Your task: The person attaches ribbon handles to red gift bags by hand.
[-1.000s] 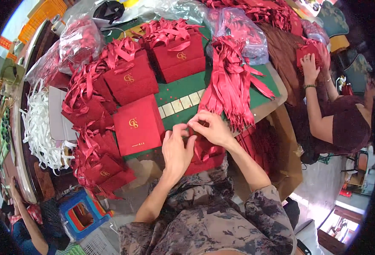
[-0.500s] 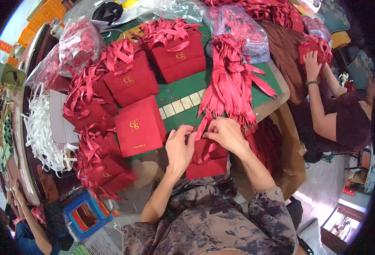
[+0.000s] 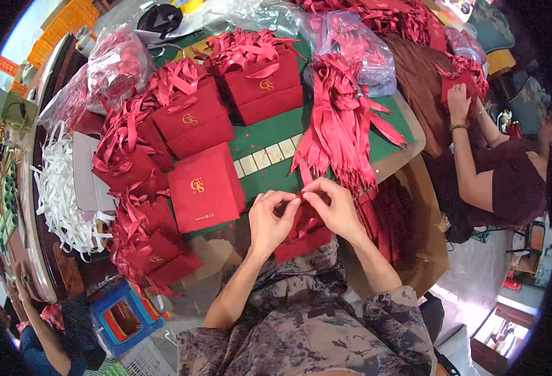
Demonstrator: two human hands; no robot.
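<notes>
A small red paper gift bag [image 3: 303, 245] stands in front of me at the table's near edge, partly covered by my hands. My left hand [image 3: 269, 220] pinches at the bag's top edge with thumb and index finger. Beside it, my right hand [image 3: 335, 210] pinches at the same spot, its fingertips almost touching the left ones. A pinkish-red satin ribbon [image 3: 306, 175] rises just behind the fingertips. What exactly sits between the fingers is too small to tell, though it appears to be the ribbon. Just beyond lies a thick bundle of red ribbons [image 3: 337, 135].
Red ribbon-handled bags [image 3: 262, 88] stand in groups on the green table [image 3: 260, 131]. A large red box or bag [image 3: 206, 188] lies to my left, near white paper strips [image 3: 69, 194]. Clear plastic bags [image 3: 118, 66] lie behind. At right, another person's hand [image 3: 459, 103] handles red bags.
Both hands have drawn their fingertips together over the bag. The ribbon piece that stuck up between them has been pulled down, and the bag's front is more covered.
</notes>
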